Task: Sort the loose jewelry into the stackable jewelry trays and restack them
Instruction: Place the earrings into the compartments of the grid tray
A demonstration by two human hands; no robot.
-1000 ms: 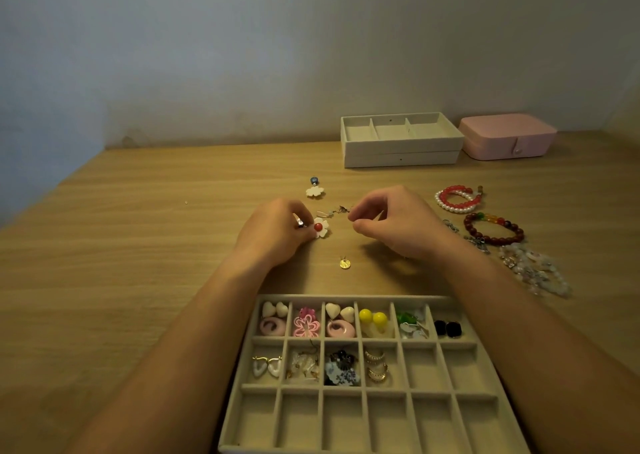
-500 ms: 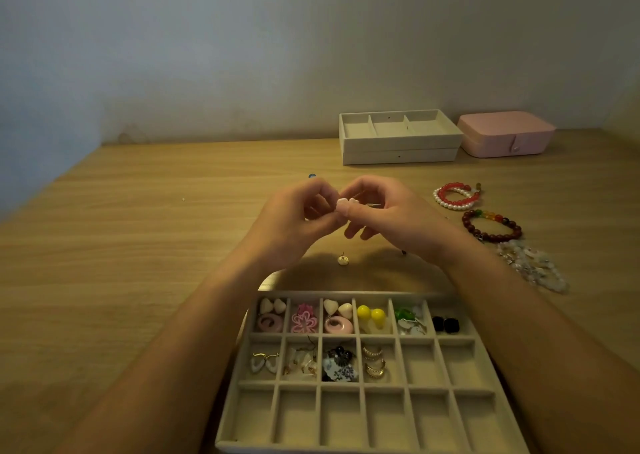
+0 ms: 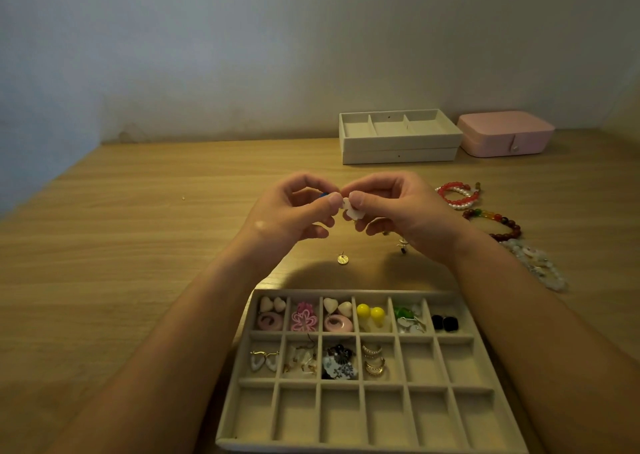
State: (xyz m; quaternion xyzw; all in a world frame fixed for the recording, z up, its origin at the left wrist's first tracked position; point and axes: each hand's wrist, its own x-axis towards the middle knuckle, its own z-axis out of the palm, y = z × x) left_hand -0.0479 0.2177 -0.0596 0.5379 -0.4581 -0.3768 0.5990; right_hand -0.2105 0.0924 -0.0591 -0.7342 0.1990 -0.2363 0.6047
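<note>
Above the surface [image 3: 138, 245], the left grip [image 3: 294, 211] pinches a blue bead [image 3: 323, 195] and the right grip [image 3: 398, 211] pinches a white flower [image 3: 353, 212]; their fingertips meet beyond the tray [image 3: 346, 292].

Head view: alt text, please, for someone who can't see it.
Left hand and right hand pinch a white flower earring above the wooden table. Nearer lies a grid tray with earrings in its far two rows; bracelets lie right, stacked trays and a pink box behind.

In view are one grid tray [image 3: 360, 293] of eighteen cells, ten filled, two stacked trays [image 3: 398, 143], one pink box [image 3: 502, 138], four bracelets [image 3: 512, 227], one gold charm [image 3: 343, 259] and one white flower [image 3: 352, 212].
</note>
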